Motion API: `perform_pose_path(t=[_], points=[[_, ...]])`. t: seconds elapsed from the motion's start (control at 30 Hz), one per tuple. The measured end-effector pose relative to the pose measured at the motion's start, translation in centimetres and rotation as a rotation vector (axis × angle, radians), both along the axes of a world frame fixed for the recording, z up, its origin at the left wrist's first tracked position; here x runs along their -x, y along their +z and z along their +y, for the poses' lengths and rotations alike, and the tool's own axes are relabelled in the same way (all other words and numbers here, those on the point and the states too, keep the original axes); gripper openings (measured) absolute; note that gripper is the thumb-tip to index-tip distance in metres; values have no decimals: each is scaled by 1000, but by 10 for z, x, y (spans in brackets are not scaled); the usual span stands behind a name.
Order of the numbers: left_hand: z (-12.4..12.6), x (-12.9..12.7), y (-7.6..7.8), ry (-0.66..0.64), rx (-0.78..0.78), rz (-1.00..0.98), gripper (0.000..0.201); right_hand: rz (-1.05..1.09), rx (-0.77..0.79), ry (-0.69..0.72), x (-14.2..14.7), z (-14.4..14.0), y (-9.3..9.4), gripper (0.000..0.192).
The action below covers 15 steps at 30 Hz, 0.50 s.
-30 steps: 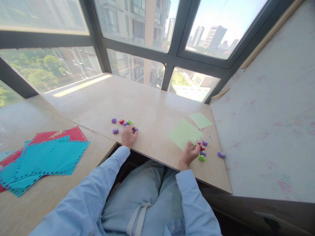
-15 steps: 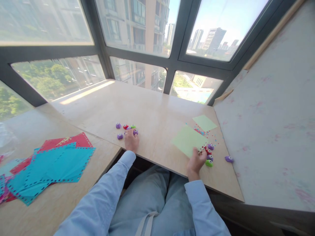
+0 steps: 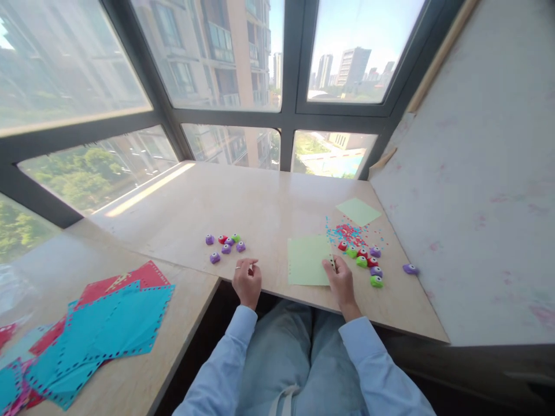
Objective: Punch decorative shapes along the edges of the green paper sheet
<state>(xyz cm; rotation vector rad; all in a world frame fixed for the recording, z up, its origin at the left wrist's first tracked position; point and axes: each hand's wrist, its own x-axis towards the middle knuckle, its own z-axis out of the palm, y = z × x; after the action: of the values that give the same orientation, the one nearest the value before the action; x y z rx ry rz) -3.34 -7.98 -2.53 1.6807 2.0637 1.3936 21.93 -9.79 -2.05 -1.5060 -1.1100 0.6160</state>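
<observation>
My right hand (image 3: 341, 280) pinches the right edge of a light green sheet of paper (image 3: 309, 261), which lies at the table's front and has small punched holes along that edge. My left hand (image 3: 247, 283) is just left of the sheet at the table edge, fingers curled in, with nothing visible in them. Beyond it sits a loose group of small purple, red and green craft hole punches (image 3: 226, 249). Several more craft punches (image 3: 361, 262) are clustered right of the sheet. A lone purple punch (image 3: 410, 269) lies near the wall.
Red and blue paper confetti (image 3: 349, 232) is scattered behind the sheet, beside a second light green sheet (image 3: 359, 211). Blue punched sheets (image 3: 108, 323) and red ones (image 3: 150, 274) are piled on the left table. A papered wall (image 3: 468, 219) bounds the right; windows stand behind.
My left hand has left the left group of punches and come right, towards me. The green sheet has turned squarer to the table edge and shifted left, uncovering more punches and confetti.
</observation>
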Motion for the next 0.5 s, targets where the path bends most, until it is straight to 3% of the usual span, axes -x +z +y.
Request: perform_pose_path(t=[0.13, 0.27, 0.4, 0.5], points=[[-17, -24, 1, -113, 45, -54, 19, -2, -9, 70, 1, -3, 0, 34], [-26, -41, 5, -308, 123, 76, 21, 37, -30, 84, 3, -6, 0, 35], [-28, -47, 9, -405, 178, 145, 21, 192, -50, 107, 4, -10, -1, 43], [-27, -46, 9, -458, 195, 191, 23, 271, -105, 37, 4, -17, -2, 44]])
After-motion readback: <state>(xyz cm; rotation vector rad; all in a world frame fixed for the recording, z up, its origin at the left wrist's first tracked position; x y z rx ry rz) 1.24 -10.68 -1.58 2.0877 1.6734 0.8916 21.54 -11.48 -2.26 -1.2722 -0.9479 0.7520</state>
